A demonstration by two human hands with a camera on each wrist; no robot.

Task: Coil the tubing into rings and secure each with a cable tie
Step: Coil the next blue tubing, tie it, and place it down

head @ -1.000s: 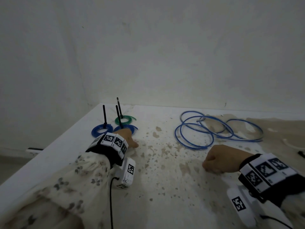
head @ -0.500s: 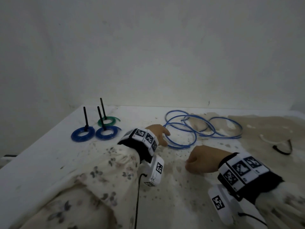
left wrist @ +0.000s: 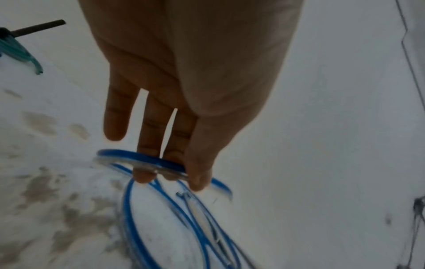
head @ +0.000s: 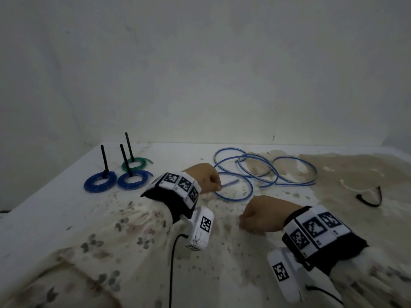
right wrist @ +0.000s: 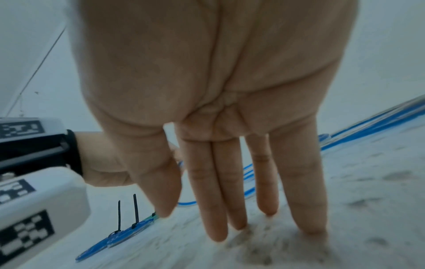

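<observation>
Left hand is at the near-left end of the loose blue tubing. The left wrist view shows its thumb and fingers pinching a short stretch of tube near its cut end, that stretch lifted off the surface; the little finger sticks out free.

The rest of the tubing lies in a few wide, overlapping loops on the far middle of the surface, spreading right from the left hand.

Right hand sits near and to the right of the left one, knuckles up in the head view, resting on or just over the stained surface, apart from the tubing. The right wrist view shows its fingers straight and close together, pointing down at the surface, holding nothing.

Far left: three finished coils, each with a black cable tie tail standing upright.
- blue coil, leftmost
- second blue coil, touching or just beside the first
- green coil, just behind the second blue one

Far right, well apart from the hands: a black cable tie and a white cable tie, lying bent on a brown-stained patch, ends close together.

Both wrists carry black bands with white marker blocks. Sleeves are pale with a flower print.
</observation>
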